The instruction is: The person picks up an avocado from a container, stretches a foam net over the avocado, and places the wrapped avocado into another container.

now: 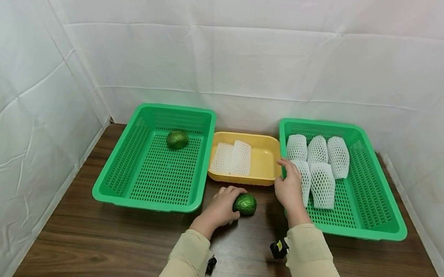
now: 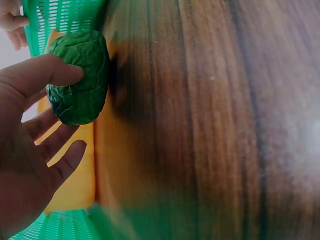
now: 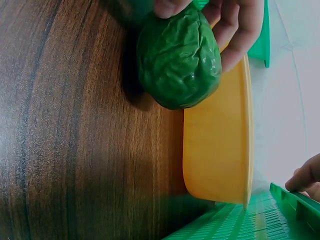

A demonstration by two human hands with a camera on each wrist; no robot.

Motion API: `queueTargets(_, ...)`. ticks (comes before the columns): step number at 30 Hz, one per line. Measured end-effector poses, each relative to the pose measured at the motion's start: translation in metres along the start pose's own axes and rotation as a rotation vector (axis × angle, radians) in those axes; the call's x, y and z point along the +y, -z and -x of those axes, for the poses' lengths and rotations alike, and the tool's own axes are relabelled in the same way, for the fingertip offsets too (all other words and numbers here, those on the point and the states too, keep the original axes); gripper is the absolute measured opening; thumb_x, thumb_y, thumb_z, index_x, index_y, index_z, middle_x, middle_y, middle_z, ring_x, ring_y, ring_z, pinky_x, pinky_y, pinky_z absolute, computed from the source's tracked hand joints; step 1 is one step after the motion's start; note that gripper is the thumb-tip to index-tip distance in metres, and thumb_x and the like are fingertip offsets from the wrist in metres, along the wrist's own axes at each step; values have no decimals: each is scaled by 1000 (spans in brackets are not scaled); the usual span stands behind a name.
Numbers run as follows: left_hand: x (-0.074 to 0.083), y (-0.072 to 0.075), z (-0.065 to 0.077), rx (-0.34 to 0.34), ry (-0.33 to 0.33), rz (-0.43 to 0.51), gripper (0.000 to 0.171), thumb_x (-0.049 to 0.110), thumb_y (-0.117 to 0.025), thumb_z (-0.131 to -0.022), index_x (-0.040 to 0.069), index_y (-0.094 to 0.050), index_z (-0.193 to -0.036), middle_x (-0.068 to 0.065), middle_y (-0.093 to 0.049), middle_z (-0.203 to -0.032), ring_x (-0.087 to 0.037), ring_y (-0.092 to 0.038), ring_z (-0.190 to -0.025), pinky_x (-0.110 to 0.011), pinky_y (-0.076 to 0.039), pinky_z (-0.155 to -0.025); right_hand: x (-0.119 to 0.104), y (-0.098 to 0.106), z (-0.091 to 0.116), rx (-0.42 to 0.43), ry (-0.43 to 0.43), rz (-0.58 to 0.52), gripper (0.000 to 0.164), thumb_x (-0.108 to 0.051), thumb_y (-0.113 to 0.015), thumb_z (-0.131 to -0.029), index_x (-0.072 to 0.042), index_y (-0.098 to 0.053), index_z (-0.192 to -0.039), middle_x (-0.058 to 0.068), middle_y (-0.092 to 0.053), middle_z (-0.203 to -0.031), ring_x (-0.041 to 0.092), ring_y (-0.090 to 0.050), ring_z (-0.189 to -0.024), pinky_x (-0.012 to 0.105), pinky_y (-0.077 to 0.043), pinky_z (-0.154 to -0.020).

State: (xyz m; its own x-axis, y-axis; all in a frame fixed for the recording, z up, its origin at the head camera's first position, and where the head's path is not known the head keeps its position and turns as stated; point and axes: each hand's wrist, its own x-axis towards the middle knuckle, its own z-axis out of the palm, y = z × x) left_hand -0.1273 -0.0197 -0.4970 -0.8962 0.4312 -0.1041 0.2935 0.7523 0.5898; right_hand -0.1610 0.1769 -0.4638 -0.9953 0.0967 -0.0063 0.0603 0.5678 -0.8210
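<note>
My left hand (image 1: 222,207) grips a dark green, wrinkled, oval fruit or vegetable (image 1: 245,204), thumb on one side and fingers on the other. In the left wrist view the thumb presses on the wrinkled skin of this green piece (image 2: 82,80), while the lower fingers spread loosely. It sits close over the table, in front of the yellow tray (image 1: 264,180). My right hand (image 1: 290,188) is between that tray and the right green basket (image 1: 364,233), fingers extended at the basket's rim and holding nothing. White foam net sleeves (image 1: 241,157) lie in the yellow tray.
Several bulging white foam nets (image 1: 323,185) lie in the right basket's left half. A similar green piece (image 1: 177,139) sits in the left green basket (image 1: 147,204). White cloth (image 1: 251,68) hangs behind and beside the brown wooden table (image 1: 109,245).
</note>
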Motion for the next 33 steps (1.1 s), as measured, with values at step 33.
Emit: queueTargets(33, -20, 66, 20, 342, 202, 84, 35, 20, -60, -90, 13, -55, -124, -8, -33, -139, -28, -33, -127, -44, -43, -88, -48, -50, -41, -218, 36, 327, 51, -23, -53, -91, -6, -40, -138, 20, -31, -141, 37, -36, -125, 50, -36, -95)
